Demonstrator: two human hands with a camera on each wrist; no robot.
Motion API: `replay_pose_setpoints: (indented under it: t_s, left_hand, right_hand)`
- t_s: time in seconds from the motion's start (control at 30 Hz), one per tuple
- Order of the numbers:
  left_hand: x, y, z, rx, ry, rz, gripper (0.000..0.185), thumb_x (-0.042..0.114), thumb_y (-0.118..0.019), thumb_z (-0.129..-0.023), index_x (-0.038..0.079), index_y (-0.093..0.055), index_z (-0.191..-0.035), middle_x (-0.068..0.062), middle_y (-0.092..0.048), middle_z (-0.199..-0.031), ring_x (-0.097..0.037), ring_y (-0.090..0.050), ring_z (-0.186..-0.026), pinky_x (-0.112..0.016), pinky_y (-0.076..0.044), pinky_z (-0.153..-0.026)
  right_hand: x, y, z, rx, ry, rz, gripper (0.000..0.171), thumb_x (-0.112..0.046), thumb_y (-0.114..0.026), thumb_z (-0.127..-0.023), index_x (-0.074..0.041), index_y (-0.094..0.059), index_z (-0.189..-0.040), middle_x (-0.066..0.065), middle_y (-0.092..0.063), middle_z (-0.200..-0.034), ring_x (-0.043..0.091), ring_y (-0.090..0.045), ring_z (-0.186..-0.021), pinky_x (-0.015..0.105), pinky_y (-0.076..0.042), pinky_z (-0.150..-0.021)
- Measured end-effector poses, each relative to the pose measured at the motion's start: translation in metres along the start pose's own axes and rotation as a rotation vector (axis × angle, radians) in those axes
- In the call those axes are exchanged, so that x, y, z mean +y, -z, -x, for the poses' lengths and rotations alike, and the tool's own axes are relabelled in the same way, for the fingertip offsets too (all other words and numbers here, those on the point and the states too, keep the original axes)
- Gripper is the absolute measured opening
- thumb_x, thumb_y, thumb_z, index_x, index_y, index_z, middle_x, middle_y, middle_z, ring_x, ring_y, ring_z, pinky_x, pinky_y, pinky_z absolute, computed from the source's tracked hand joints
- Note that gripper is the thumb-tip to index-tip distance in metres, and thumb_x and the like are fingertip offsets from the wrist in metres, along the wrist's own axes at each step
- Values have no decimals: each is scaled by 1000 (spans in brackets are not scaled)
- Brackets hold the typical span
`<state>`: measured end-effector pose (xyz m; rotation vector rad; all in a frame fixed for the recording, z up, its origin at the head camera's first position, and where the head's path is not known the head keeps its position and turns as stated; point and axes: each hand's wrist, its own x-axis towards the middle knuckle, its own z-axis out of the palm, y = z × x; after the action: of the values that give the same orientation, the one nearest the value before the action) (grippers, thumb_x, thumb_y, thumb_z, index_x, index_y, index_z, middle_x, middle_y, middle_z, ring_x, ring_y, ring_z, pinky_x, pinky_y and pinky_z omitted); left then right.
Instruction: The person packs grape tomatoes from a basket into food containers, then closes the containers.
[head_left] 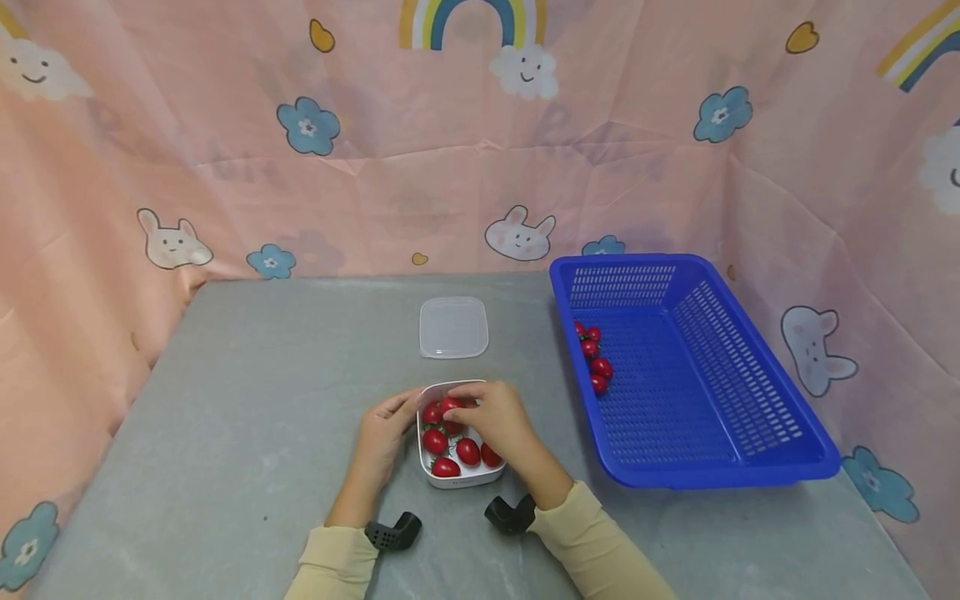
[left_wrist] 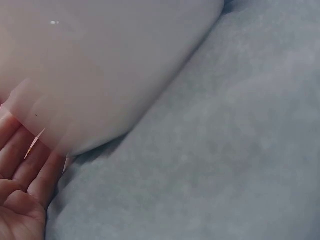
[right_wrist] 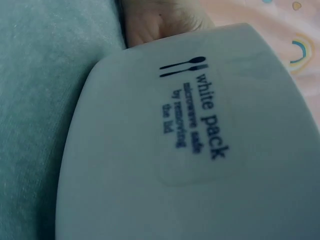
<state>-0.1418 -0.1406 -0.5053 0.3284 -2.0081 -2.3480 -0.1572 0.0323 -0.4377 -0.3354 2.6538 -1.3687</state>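
cherry tomato point(head_left: 451, 405) – small, smooth, squishes easily, pinch lightly | right hand point(head_left: 497, 422) pinches it over white container point(head_left: 465, 478) | left hand point(head_left: 384, 433) fingers straight, steadying container wall

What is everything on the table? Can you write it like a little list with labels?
white container: the white container sits on the gray table, holding small red tomatoes
left hand: the left hand touches the container's left side
right hand: the right hand reaches into the container, fingertips on one tomato
lid: a clear lid lies flat behind the container, apart from it
basket: a blue basket stands to the right, with a few more tomatoes along its left wall
label: the right wrist view reads "white pack" on the container's side
backdrop: pink cloth with bunnies and rainbows
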Motion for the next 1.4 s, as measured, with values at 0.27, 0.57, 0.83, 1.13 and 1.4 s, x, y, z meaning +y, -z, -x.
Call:
replay_pose_setpoints:
  t_s: [0.27,0.57,0.83,1.13,1.4]
  left_hand:
    - [0,-1,1,-3,-22,4,36,18,-67,-95,-11,-67,-116,9,-76,-96,-1,-68,-92,-19,-55,-84]
    - [-1,-1,-1,-8,-24,8,36,17,-67,-95,-11,-67,-117,9,-76,-95,-1,-69,-92,-19,-55,-84]
    - [2,1,1,-3,14,-27,35,19,-68,-94,-7,-69,-117,6,-76,-101,-1,-67,-99,-19,-54,-87]
    - [1,2,1,8,8,-19,36,18,-69,-94,-8,-68,-118,6,-76,-100,-1,-67,-97,-19,-54,-86]
    - [-1,2,0,-4,-4,-4,36,19,-69,-94,-8,-68,-118,8,-76,-99,-1,-68,-95,-19,-55,-86]
  right_hand:
    - [-1,-2,-1,8,10,29,27,-12,-83,-79,-4,-78,-104,11,-76,-107,27,-68,-108,44,-53,-96]
    - [-1,-2,-1,22,19,37,26,-12,-82,-79,-3,-78,-103,11,-76,-106,28,-68,-108,44,-53,-96]
    - [5,4,-3,10,-105,-282,24,-13,-82,-80,-5,-79,-102,10,-77,-97,10,-59,-70,21,-48,-60]
    - [-24,43,12,41,-35,-394,27,-11,-77,-85,-5,-76,-112,11,-75,-111,25,-68,-111,39,-55,-97]
    - [-38,101,21,149,-27,-395,34,-19,-81,-84,-9,-75,-116,5,-75,-114,12,-67,-113,28,-54,-94]
